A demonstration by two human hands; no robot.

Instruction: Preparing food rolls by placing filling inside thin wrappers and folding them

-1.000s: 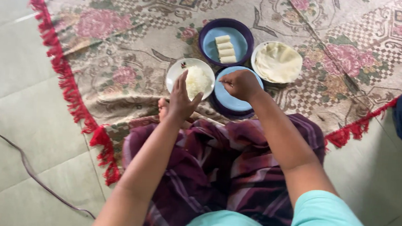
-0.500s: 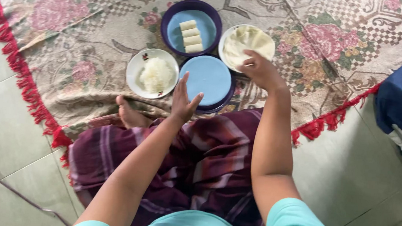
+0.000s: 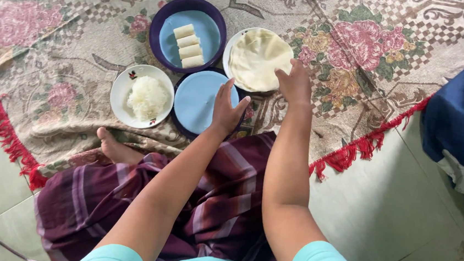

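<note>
Floral rug [image 3: 359, 52] w/ red fringe [image 3: 351, 154] covers the tile floor [image 3: 402, 215]; blue cloth bundle [image 3: 462, 110] at far right, bare foot [image 3: 110, 147] pokes out from purple striped skirt [image 3: 127, 205] at left. Nothing blocks either hand.

4 dishes clustered: purple bowl [image 3: 161, 53] w/ 4 pale rolls [image 3: 188, 46] on its blue inside; small white plate [image 3: 122, 91] w/ heap of white shredded filling [image 3: 147, 97]; flat blue plate [image 3: 198, 103], bare; white plate [image 3: 229, 50] w/ stack of thin round wrappers [image 3: 257, 58].

Left hand [image 3: 227, 109] open, fingers together, resting on blue plate's right edge, holding nothing. Right hand [image 3: 295, 84] fingers curled down on near edge of wrappers; can't tell if pinching 1.

Vs 0.5 s ago: left hand moved up onto blue plate; right hand stays at wrapper plate.
</note>
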